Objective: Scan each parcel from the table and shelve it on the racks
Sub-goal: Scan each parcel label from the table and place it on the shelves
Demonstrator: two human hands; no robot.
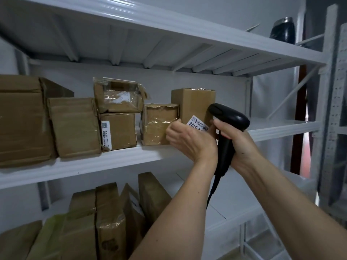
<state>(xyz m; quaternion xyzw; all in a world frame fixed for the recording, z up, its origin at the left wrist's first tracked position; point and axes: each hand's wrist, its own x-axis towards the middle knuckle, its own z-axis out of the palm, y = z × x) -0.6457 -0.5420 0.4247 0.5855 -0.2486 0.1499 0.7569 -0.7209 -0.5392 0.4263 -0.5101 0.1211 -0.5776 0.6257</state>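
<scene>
Parcels are already lining the middle shelf (112, 162): the tall box (191, 104) is standing at the right end of the row, with a taped parcel (159, 124) touching it at nine o'clock. More are sitting on the shelf below, so shelving looks well along; the table is out of view, so what remains cannot be told. The left hand (187, 137) is pinching a white label (197, 124) against the tall box's front. At three o'clock, the right hand (234, 139) is wrapping its fingers round the black scanner (228, 117), head tilted toward the label.

Both hands (189, 136) (232, 134) raised, fingers curled
</scene>
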